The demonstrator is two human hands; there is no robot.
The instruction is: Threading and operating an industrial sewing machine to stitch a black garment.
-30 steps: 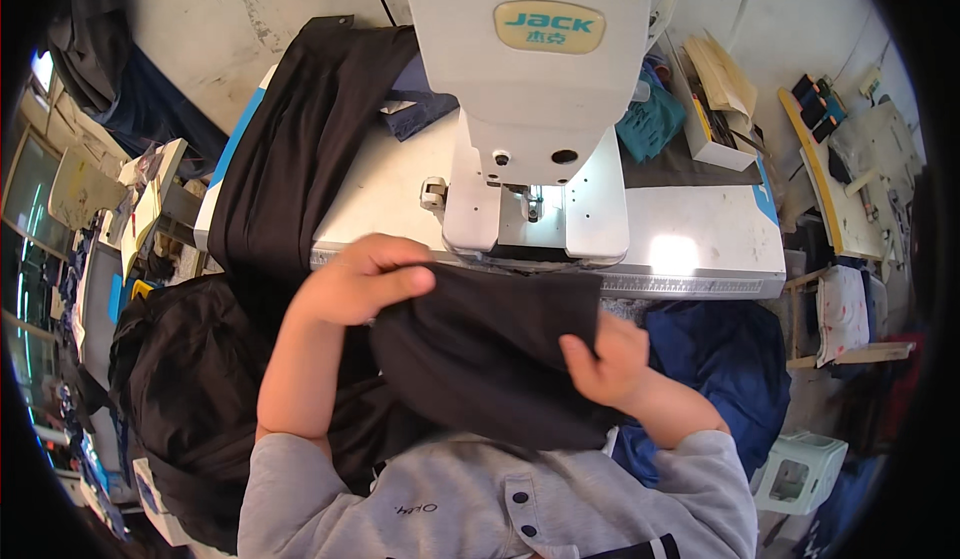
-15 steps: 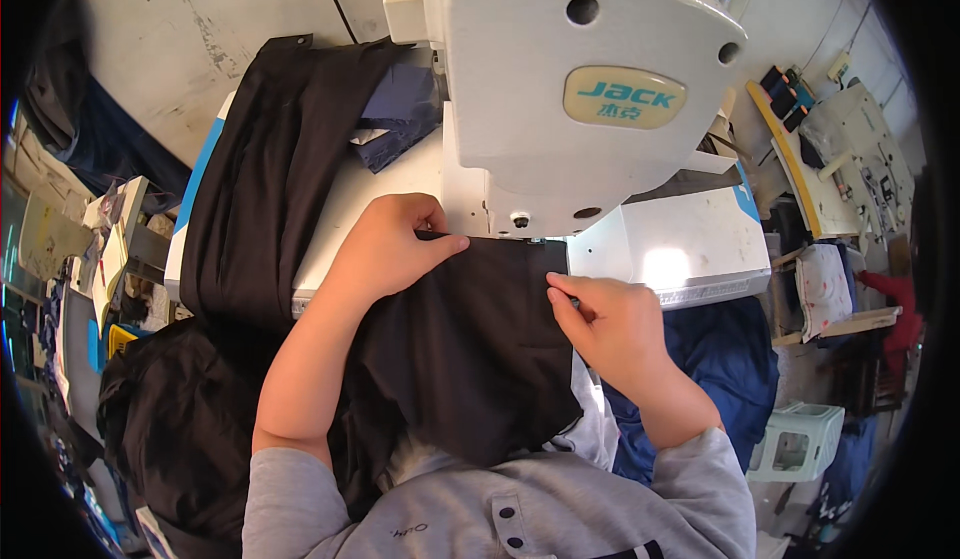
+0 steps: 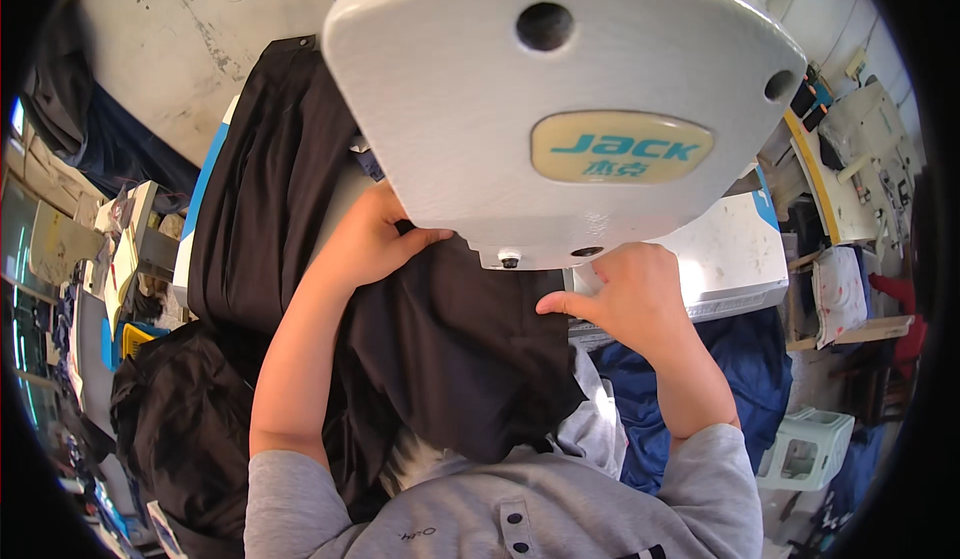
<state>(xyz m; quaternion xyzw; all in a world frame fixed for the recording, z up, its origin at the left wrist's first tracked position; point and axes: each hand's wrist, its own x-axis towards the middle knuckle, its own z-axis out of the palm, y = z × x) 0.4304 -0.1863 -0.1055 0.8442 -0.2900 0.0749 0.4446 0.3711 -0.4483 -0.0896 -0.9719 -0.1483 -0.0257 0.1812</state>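
Observation:
Dark black cloth [image 3: 470,349] hangs from the sewing machine's bed down over my lap. Its upper edge runs under the white machine head [image 3: 450,179], which hides the needle area. My left hand [image 3: 375,244] grips the cloth near its upper left edge, thumb on top, fingertips partly hidden by the machine head. By the cloth's right edge is my right hand [image 3: 635,284], its thumb stretched out toward the cloth and apart from the fingers. Some of its fingers are hidden beneath the head's lower edge.
Folded black garments [image 3: 270,179] drape over the left side of the machine table. More black cloth [image 3: 185,409] is heaped at lower left, and blue cloth [image 3: 740,379] lies at right. A pale plastic stool [image 3: 805,449] stands on the floor, with another worktable [image 3: 830,189] beyond.
The machine head now looms larger and covers more of the sewing area. My right hand has shifted up and right, its thumb spreading from its fingers. The left hand stays at the cloth.

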